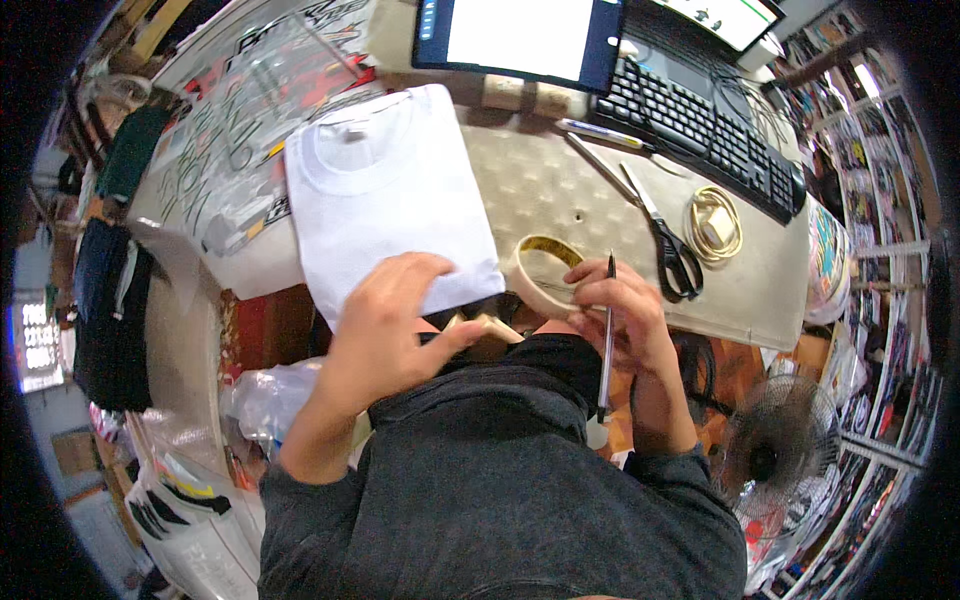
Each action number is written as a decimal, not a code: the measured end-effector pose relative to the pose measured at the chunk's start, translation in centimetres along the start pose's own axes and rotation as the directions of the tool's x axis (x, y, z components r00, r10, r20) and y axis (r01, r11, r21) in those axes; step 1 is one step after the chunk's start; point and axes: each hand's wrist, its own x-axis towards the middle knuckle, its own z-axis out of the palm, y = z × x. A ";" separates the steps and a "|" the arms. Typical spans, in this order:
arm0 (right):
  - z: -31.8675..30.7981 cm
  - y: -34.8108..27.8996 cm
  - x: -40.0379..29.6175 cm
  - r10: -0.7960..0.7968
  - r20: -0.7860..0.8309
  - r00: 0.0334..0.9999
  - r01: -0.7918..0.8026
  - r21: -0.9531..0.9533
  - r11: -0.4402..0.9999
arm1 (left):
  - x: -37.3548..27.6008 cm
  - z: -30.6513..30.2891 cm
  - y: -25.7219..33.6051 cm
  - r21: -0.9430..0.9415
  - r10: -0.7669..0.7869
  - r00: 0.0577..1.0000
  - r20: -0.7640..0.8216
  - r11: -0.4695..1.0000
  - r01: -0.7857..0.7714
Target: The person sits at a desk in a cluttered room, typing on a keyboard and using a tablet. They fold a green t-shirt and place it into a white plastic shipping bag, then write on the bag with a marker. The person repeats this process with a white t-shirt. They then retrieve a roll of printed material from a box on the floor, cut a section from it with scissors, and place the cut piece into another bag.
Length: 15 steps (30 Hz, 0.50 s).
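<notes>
A folded white T-shirt (390, 202), collar at the far end, lies on the table and reaches its front edge. Over the shirt's near edge is my left hand (397, 322), blurred, thumb apart from the fingers, holding nothing. My right hand (622, 304) has a ballpoint pen (607, 337) between its fingers, tip pointing away from me. Its fingertips also meet the side of a roll of masking tape (537, 289) at the table edge. Right of that hand lie black-handled scissors (675, 255).
A tablet (517, 37) stands on small blocks (502, 91) at the back. Beside it sit a black keyboard (697, 135), another pen (604, 135) and a coiled cable with charger (716, 225). Printed plastic packaging (247, 142) covers the left side. A fan (772, 450) stands low right.
</notes>
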 end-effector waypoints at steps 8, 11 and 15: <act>0.5 -2.2 0.1 -0.042 -0.014 0.999 0.043 0.101 0.994 | 0.6 1.9 0.6 -0.120 0.172 0.980 -0.103 0.976 -0.184; 0.0 -2.2 -0.5 0.070 -0.002 0.998 -0.070 0.022 0.997 | 0.7 1.8 1.9 -0.275 0.041 0.990 -0.132 0.959 -0.076; -1.9 0.8 -1.1 0.205 -0.199 0.958 -0.191 0.085 0.978 | 1.0 2.4 2.0 -0.627 -0.137 0.990 -0.005 0.772 0.104</act>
